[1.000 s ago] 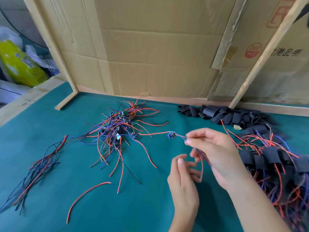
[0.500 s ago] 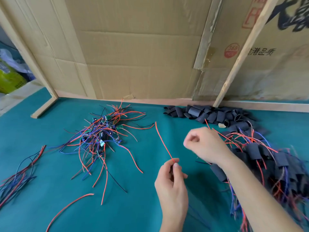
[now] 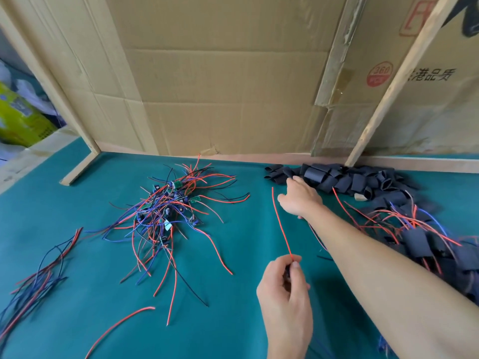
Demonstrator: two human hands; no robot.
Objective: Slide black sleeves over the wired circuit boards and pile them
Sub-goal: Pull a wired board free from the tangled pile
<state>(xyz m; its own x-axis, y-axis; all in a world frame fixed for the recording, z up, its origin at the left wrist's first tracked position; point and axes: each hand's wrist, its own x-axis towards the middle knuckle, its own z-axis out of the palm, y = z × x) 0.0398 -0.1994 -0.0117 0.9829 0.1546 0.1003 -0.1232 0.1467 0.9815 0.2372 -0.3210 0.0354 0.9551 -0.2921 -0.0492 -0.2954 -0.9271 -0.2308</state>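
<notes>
A red wire [image 3: 281, 224] (standing upward) is pinched in the left hand [image 3: 285, 301]. The pile of black sleeves [image 3: 337, 177] is reached by the right hand [image 3: 300, 198]; whether one is grasped cannot be told.

Tangle of bare circuit boards [image 3: 171, 203] with red, blue, black wires, heaped on green mat, left of centre. Loose black sleeves [image 3: 337, 177], short flattened tubes, piled along back edge at right. Sleeved boards [image 3: 420, 239], wires sticking out, heaped at right edge, just in front of loose sleeves.
</notes>
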